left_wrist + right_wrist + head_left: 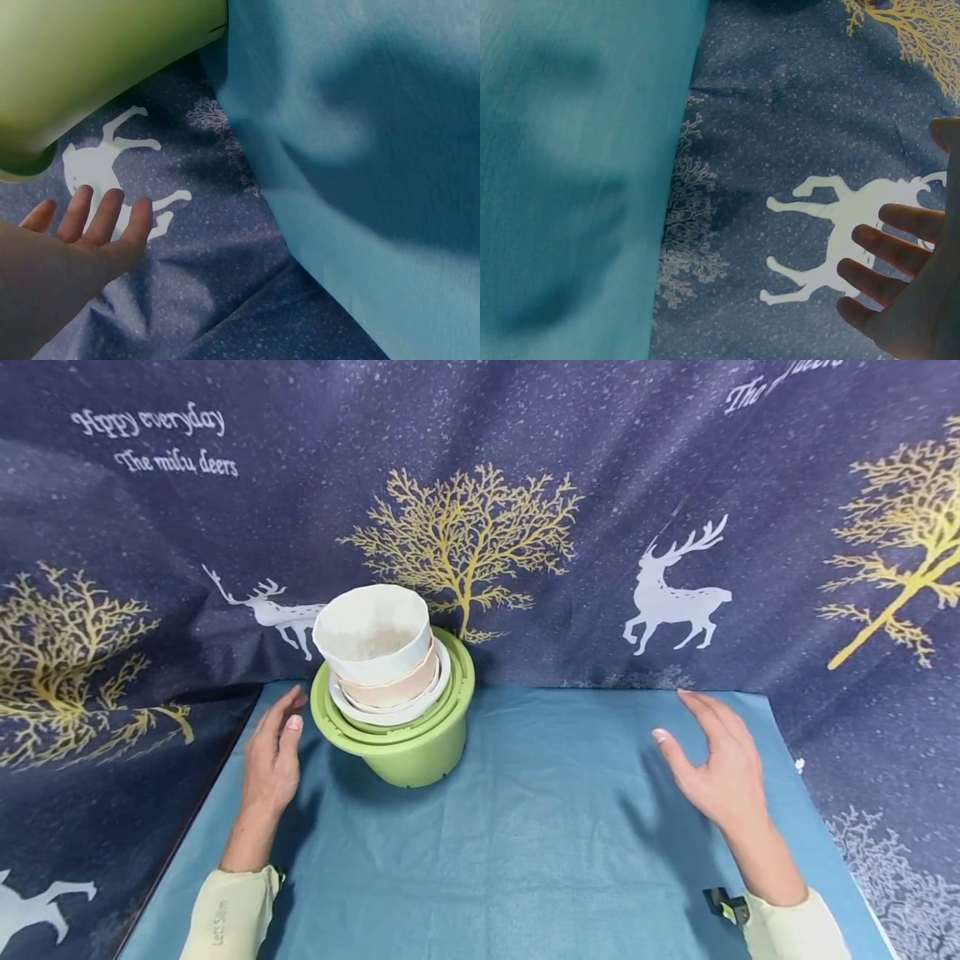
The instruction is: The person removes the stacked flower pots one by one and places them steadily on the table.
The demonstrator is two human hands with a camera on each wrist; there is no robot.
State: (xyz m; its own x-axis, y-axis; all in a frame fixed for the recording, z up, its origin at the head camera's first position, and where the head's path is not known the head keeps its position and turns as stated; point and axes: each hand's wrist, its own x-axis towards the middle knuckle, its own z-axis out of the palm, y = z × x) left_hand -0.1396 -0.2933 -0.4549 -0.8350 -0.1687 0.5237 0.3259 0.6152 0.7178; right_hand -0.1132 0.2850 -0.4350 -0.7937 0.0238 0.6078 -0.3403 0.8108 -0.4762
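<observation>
A stack of nested plant pots stands at the back left of the table. Its base is a large green pot (416,760), whose side also fills the top left of the left wrist view. Inside it sit a white rim, a pale pink pot (393,692) and, uppermost, a white pot (372,647) with a faceted edge. My left hand (273,760) hovers just left of the green pot, apart from it, fingers relaxed and holding nothing. Over the right side of the table is my right hand (720,768), its fingers spread loosely and nothing in its grasp.
A blue cloth (525,827) covers the table. Behind and beside it hangs a dark blue fabric (525,427) printed with deer, trees and lettering. Both hands cast shadows on the cloth.
</observation>
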